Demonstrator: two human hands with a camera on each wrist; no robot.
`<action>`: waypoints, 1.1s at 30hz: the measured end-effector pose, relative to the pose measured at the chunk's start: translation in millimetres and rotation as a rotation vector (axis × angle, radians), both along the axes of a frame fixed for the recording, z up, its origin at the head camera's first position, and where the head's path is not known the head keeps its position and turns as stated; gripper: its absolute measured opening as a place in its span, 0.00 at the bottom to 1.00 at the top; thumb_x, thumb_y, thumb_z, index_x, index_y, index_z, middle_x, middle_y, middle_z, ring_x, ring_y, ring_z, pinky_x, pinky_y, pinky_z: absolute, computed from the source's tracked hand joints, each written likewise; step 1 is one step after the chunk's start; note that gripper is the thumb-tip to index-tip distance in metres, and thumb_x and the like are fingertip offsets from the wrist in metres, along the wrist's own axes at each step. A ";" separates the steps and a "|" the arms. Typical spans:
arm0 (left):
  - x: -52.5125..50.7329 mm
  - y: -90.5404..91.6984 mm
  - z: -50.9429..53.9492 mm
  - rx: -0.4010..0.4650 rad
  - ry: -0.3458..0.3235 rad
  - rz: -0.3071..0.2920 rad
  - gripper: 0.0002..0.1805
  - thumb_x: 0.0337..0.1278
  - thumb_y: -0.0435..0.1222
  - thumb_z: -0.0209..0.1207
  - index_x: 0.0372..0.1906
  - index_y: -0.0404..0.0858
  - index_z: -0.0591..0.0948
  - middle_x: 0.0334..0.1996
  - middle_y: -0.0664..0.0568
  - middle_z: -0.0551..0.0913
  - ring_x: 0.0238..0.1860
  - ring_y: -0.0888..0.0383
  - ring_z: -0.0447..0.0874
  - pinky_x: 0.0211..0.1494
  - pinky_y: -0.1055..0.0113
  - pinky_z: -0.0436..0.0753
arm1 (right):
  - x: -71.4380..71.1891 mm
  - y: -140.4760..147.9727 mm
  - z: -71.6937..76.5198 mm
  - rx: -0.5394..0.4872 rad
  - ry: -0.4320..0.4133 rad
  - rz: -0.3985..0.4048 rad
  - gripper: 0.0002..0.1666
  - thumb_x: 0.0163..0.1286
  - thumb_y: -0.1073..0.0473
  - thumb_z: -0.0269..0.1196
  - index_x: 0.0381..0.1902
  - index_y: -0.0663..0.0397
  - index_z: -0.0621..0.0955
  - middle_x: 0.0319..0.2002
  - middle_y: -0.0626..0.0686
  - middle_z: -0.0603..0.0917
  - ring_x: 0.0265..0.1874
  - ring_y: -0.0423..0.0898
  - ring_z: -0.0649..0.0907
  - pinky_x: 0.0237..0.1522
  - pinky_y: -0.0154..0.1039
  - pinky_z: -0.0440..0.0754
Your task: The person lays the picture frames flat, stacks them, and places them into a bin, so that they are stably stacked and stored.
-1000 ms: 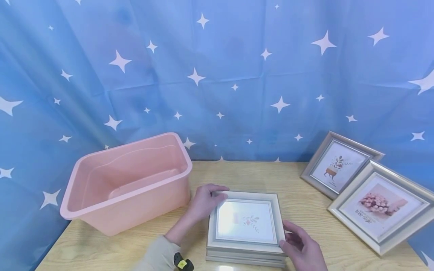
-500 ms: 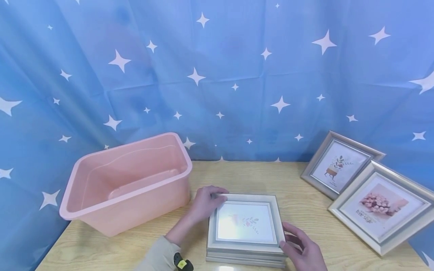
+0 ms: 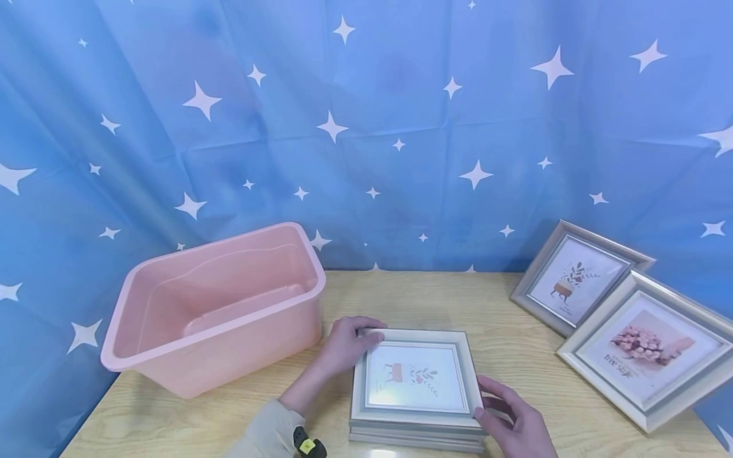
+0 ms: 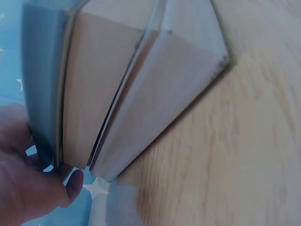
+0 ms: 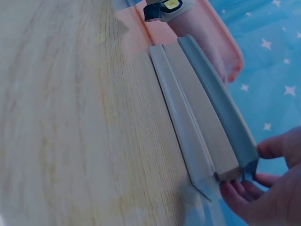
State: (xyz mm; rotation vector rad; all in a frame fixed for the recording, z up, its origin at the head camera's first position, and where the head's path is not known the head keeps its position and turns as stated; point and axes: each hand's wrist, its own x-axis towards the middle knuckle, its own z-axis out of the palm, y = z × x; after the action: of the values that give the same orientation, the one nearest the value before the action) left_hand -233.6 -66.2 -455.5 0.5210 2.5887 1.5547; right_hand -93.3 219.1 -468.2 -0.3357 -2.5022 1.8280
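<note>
A stack of silver-white picture frames [image 3: 418, 413] lies flat at the table's near middle, its top print showing a plant in a pot on legs. My left hand [image 3: 346, 343] grips the upper left corner, thumb on the top frame's border. At the lower right edge, my right hand [image 3: 515, 416] has its thumb and fingers on the stack's side. In the left wrist view the left hand [image 4: 33, 174] pinches the corner of the stacked frames [image 4: 101, 84]. The right wrist view shows the right hand [image 5: 268, 183] around the end of the stack [image 5: 202, 108].
An empty pink bin [image 3: 229, 350] stands on the wooden table [image 3: 412, 299] at the left. Two picture frames lean at the right, one with a plant print [image 3: 567, 280], the other with pink flowers [image 3: 647, 346]. A blue curtain with white stars [image 3: 401, 127] hangs behind.
The top frame's far edge has shifted slightly toward me, lining up more closely with the stack. Both hands keep their hold, and the camera view has tilted a little.
</note>
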 end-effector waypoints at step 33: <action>-3.3 -1.0 -5.9 0.010 0.001 -0.012 0.11 0.70 0.40 0.63 0.52 0.47 0.89 0.53 0.54 0.87 0.60 0.49 0.80 0.63 0.45 0.76 | -14.1 76.8 61.2 0.292 0.477 0.126 0.27 0.68 0.76 0.63 0.65 0.63 0.77 0.48 0.37 0.86 0.43 0.30 0.85 0.56 0.25 0.76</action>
State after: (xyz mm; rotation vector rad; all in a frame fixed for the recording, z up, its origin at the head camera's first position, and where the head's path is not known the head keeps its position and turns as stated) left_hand -236.9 -67.2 -461.4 0.5372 2.5750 1.5646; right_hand -107.4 295.9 -407.0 0.2441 -2.4258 1.3373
